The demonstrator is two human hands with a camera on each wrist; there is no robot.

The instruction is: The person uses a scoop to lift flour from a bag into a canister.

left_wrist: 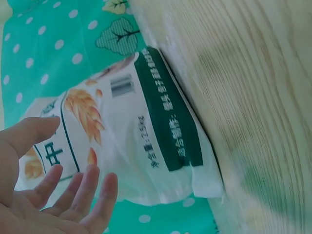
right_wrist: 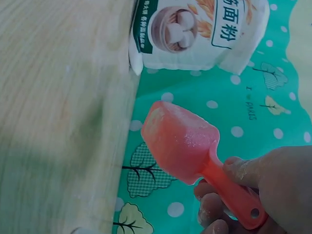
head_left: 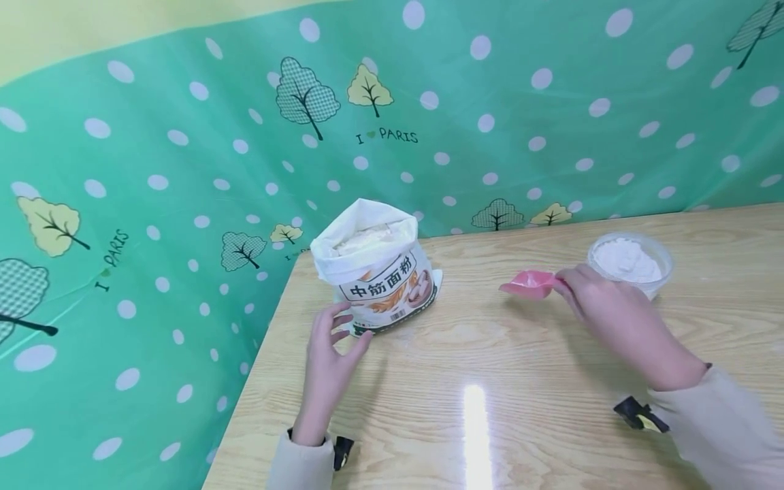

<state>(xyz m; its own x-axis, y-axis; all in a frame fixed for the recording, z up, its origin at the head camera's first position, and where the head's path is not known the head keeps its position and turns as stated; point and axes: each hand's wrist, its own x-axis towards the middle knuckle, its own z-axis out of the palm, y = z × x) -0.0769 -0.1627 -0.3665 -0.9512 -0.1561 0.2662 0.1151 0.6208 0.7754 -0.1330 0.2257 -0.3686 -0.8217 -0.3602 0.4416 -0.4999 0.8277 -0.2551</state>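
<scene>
A white flour bag (head_left: pixel 386 286), its top rolled open and flour showing inside, stands on the table's left part. Beside its lower left front is my left hand (head_left: pixel 331 357), fingers spread and lightly bent. In the left wrist view that hand (left_wrist: pixel 58 195) holds nothing, in front of the bag's printed side (left_wrist: pixel 122 131). My right hand (head_left: pixel 606 306) grips a pink scoop (head_left: pixel 530 284) by its handle, above the table. Flour dust clings to the scoop (right_wrist: pixel 180 141) in the right wrist view. Just behind that hand is a clear bowl (head_left: pixel 664 262) of white flour (head_left: pixel 626 260).
The wooden table (head_left: pixel 441 395) runs back to a green polka-dot cloth (head_left: pixel 202 163) with tree prints, which hangs behind and at the left. A strip of glare (head_left: pixel 476 435) lies on the tabletop near the front.
</scene>
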